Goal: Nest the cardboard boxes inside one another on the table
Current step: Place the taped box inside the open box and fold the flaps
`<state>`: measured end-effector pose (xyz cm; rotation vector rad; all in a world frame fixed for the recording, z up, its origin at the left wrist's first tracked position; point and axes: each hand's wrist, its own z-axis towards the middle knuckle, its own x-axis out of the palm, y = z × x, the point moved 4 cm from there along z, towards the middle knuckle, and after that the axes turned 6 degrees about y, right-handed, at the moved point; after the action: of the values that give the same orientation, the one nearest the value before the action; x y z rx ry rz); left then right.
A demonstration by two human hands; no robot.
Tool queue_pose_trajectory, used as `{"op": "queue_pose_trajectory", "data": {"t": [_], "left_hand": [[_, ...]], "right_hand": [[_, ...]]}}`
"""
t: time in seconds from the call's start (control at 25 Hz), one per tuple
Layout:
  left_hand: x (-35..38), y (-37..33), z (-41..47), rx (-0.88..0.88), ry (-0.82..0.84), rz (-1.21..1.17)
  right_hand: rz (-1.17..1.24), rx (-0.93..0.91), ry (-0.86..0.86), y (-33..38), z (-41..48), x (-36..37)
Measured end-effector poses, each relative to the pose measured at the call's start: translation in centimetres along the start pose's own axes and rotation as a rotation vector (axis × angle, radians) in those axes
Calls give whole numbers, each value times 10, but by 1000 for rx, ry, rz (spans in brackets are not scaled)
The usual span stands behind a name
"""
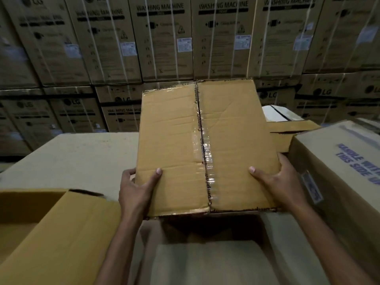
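Cardboard box (174, 140), taped shut along the centre seam, is held up over the table (82, 157) in mid-view, its taped face tilted toward the camera and its near edge lowest. Left hand (135, 194) grasps the near-left corner and right hand (281, 182) the near-right corner, each with the thumb flat on the taped face and the fingers wrapped round the side out of sight. My read: a symmetric two-corner hold keeps a wide, light box from twisting while it is steered. The tape (203, 151) runs the whole seam, so this face looks like the closed bottom; I can't see whether the far side is open. Open box (61, 233) sits at near left with a flap folded out and its mouth up, the likely receiver for a nest — though whether the held one fits inside can't be judged from here. The area directly under the held box is in deep shadow; there may be another opening, cannot tell. Printed box (329, 161) with blue handling text stands just beside the right hand, close enough to catch a knuckle on a swing to that side. Behind it a brown flap (292, 128) sticks out, and a white box (275, 114) sits beyond. Strapped washing-machine cartons (164, 38) wall off the background. Task looks early or mid-way — nothing visibly nested.
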<state>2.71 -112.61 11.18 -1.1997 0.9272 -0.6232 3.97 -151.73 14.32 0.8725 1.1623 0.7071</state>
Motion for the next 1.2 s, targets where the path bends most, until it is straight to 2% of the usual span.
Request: {"op": "queue_pose_trajectory", "data": {"t": [0.2,0.36,0.52,0.72,0.92,1.2], "left_hand": [[-38,-22,-23,29,66,-13],[-62,-48,-44,53,277,3],[-95,-89,-52,136,457,178],[-113,-102,-62,177,550,214],[-107,-63,-90,160,594,256],[-102,-6,-147,96,600,192]], "right_hand": [[-92,-52,87,53,-52,-34],[-99,-218,171,105,-87,-58],[-42,-217,170,127,-107,-76],[-10,-80,153,107,-140,-75],[50,93,174,64,-181,-69],[105,120,200,7,-220,-65]]}}
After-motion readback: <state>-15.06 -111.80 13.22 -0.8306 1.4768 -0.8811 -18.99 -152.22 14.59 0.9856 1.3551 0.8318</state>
